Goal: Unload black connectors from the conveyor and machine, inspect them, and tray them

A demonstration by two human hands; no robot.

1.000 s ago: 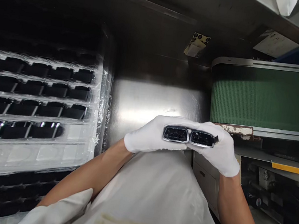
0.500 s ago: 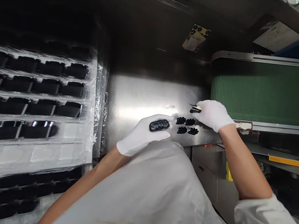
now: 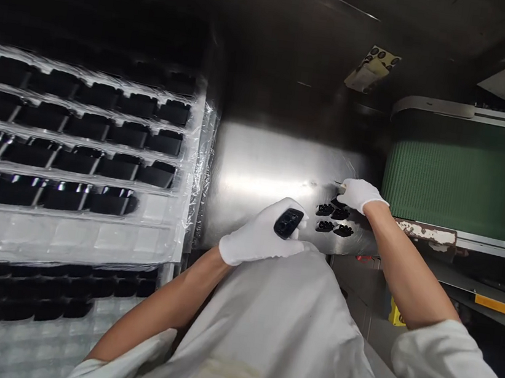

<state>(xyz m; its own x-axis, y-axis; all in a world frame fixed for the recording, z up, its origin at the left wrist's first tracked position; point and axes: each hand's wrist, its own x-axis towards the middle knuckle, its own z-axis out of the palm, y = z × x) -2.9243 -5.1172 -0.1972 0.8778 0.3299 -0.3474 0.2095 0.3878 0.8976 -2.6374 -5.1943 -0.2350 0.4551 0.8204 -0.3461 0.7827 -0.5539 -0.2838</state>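
Note:
My left hand point(image 3: 265, 233), in a white glove, is closed around a black oblong plastic housing point(image 3: 288, 223) that looks like a key fob case. Rounded recesses show on its upward side. My right hand point(image 3: 359, 195), also gloved, pinches a thin pointed tool point(image 3: 338, 185) whose exact kind I cannot make out. Right below its fingers is a dark piece point(image 3: 338, 202), partly hidden. Several small black button pads point(image 3: 325, 210) lie in a cluster on the metal table point(image 3: 264, 172), between the hands.
To the left, clear plastic trays point(image 3: 152, 241) hold rows of black parts point(image 3: 116, 166), with some pockets bare. A green conveyor belt point(image 3: 463, 179) runs along the right. At the back lies a yellow sheet with round dark stickers point(image 3: 373, 68). A yellow object point(image 3: 397, 312) sits below the table edge.
My left hand has turned the black housing from lying sideways to a more upright tilt. My right hand has shifted relative to the button pads with its tool. The whole view has swung left.

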